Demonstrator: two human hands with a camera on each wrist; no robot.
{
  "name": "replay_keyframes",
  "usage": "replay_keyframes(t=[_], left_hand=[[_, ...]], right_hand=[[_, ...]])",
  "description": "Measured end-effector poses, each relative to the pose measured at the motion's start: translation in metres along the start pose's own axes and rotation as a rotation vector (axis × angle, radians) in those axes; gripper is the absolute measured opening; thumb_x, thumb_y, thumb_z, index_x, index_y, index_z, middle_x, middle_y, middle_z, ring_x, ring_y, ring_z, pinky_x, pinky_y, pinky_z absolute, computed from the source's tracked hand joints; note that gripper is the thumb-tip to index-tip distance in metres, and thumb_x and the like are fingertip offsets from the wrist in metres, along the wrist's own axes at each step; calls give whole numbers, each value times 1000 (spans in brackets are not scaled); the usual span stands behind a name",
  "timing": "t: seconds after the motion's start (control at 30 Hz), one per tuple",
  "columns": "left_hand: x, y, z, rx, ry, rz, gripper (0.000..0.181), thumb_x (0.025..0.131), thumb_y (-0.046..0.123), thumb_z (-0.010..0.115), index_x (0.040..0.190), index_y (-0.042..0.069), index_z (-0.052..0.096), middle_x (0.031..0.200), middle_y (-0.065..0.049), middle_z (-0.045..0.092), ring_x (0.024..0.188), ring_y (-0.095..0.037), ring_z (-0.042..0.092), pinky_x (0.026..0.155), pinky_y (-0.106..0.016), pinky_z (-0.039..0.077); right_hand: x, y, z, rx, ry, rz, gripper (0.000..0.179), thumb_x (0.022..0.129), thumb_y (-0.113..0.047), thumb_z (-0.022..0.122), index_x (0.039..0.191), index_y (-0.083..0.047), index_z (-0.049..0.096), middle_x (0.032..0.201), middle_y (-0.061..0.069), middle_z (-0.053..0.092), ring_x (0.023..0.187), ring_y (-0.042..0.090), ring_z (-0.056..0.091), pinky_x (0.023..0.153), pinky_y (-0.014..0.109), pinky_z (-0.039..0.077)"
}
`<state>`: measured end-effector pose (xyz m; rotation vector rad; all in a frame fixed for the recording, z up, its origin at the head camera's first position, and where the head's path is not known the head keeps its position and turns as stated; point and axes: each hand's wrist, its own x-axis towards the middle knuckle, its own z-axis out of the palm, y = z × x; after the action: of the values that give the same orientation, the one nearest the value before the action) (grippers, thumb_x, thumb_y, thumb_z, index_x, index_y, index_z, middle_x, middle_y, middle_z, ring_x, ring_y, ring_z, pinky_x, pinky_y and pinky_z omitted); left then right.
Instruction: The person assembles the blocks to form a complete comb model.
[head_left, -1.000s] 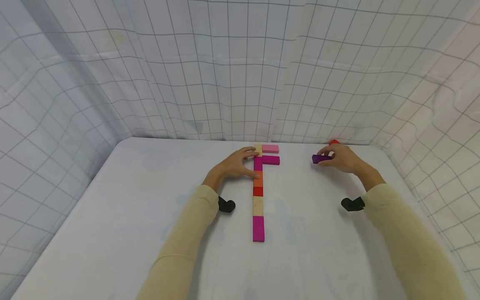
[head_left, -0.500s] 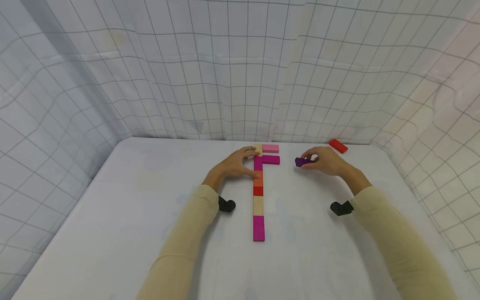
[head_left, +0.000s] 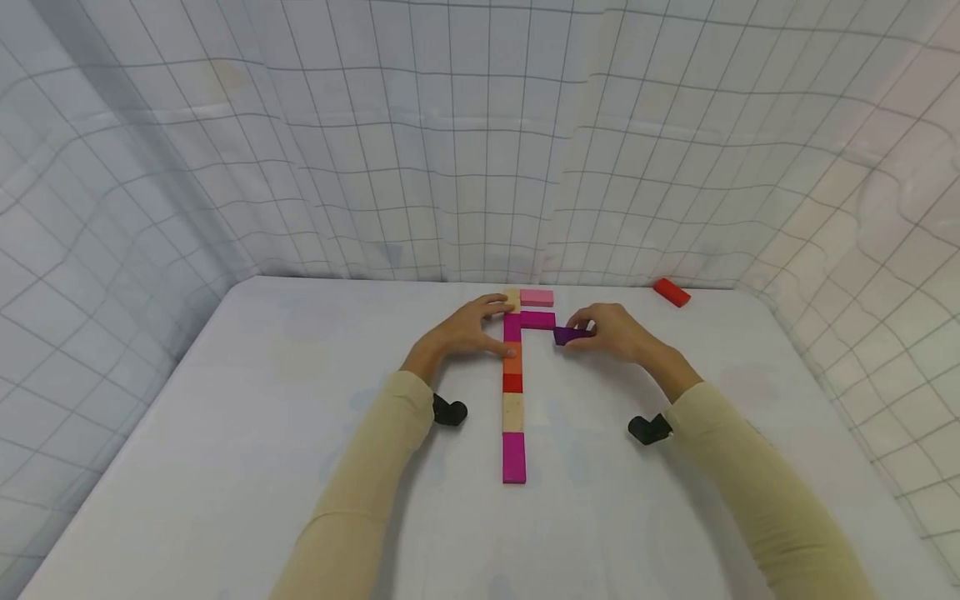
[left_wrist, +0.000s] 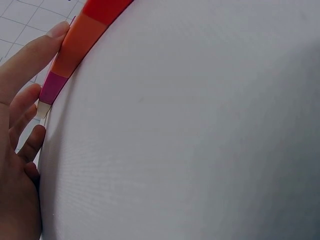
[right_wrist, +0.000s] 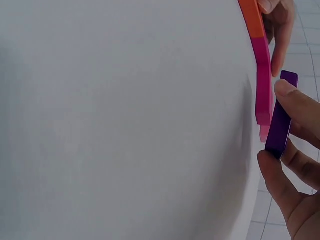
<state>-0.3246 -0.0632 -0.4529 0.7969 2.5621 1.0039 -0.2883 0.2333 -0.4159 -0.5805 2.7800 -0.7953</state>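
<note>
My right hand (head_left: 617,332) pinches a purple block (right_wrist: 279,122) between thumb and fingertips. It is just right of and slightly nearer than the magenta block (head_left: 537,320) that juts from a column of flat blocks. Whether the purple block touches the table is hard to tell. My left hand (head_left: 463,327) lies at the column's left side, fingers spread. Its thumb touches the orange block (left_wrist: 80,47), and its fingertips reach the cream block (head_left: 513,295) at the far end. A pink block (head_left: 537,297) also juts right from the column.
Toward me the column continues with a red block (head_left: 512,383), a cream block (head_left: 513,412) and a magenta block (head_left: 513,458). Another red block (head_left: 671,292) lies apart near the back edge. A gridded white curtain (head_left: 480,150) surrounds the white table (head_left: 225,467).
My right hand has carried the purple block leftward, close to the jutting magenta block, uncovering the loose red block. The left hand stays at the column.
</note>
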Motion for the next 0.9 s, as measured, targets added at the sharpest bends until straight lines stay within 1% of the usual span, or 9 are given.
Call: replay_keyframes(t=[0.17, 0.37, 0.47, 0.63, 0.9], left_hand=[[0, -1, 0, 3, 7, -2, 91, 81, 46, 86, 158, 18, 47, 167, 0, 28, 153, -26, 21, 122, -53, 20], [0, -2, 0, 9, 7, -10, 91, 80, 47, 86, 158, 20, 47, 167, 1, 28, 153, -25, 21, 122, -53, 21], [1, -3, 1, 13, 7, -6, 92, 80, 48, 86, 158, 21, 46, 168, 2, 27, 153, -25, 21, 122, -53, 20], [2, -6, 1, 15, 10, 6, 93, 79, 49, 87, 158, 20, 47, 168, 2, 27, 154, -25, 21, 122, -53, 20], [2, -6, 1, 6, 11, -4, 94, 79, 50, 87, 158, 20, 46, 168, 2, 27, 154, -24, 20, 122, -54, 20]], right_hand=[[6, -14, 13, -16, -9, 9, 41, 91, -26, 83, 122, -1, 73, 111, 10, 69, 102, 28, 60, 87, 41, 56], [12, -27, 25, -49, -12, -9, 37, 91, -25, 83, 118, -1, 74, 107, 10, 70, 100, 27, 60, 89, 40, 55], [13, -32, 29, -60, -4, -12, 36, 90, -24, 84, 117, -2, 75, 107, 9, 71, 101, 27, 60, 91, 41, 54], [16, -36, 33, -73, 12, -9, 38, 90, -24, 84, 119, -1, 74, 113, 11, 72, 106, 27, 61, 96, 44, 53], [20, -37, 40, -128, 39, -22, 36, 90, -23, 84, 117, -1, 75, 110, 11, 72, 103, 27, 62, 94, 44, 53]])
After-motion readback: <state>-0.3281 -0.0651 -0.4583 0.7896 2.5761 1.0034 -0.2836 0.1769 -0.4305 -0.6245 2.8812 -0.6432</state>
